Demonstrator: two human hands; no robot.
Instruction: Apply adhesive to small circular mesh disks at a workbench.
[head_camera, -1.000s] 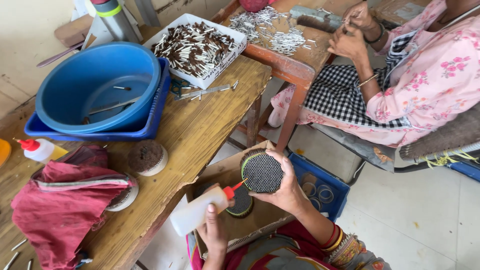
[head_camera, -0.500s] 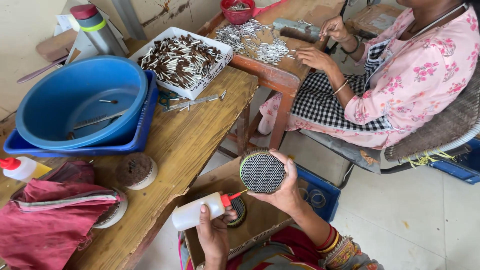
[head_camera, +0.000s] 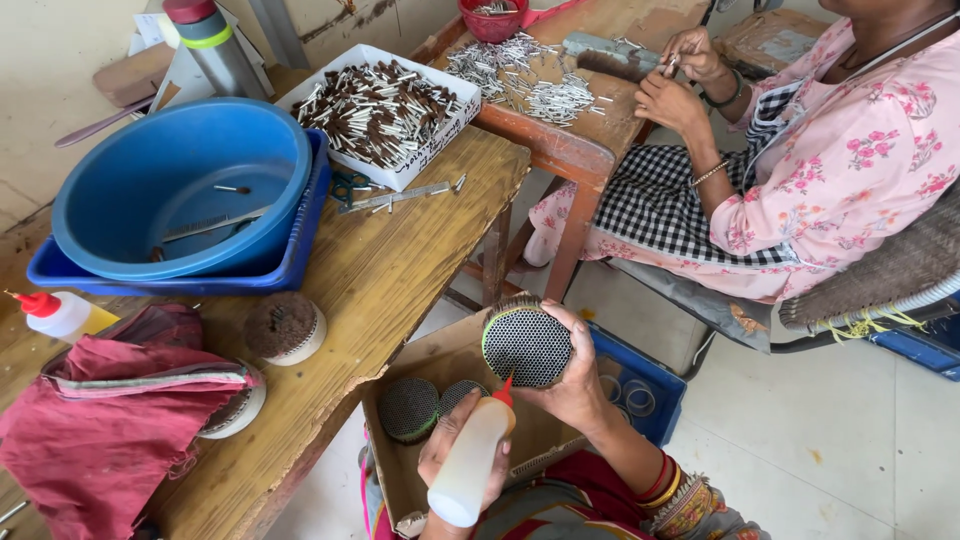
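While raised, hands (head_camera: 575, 385) (left (head_camera: 455, 445) tilting squeeze bottle (head_camera: 470, 460)) around round brush head (head_camera: 527, 345).

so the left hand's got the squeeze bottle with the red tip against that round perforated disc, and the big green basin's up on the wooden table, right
Not quite: the head view shows the basin is blue, not green. The rest holds: the left hand has the squeeze bottle, its red tip against the round perforated disc, and the basin is up on the wooden table.

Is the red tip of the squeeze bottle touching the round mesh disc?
Touching: the head view shows the bottle's red tip meeting the lower edge of the mesh disc.
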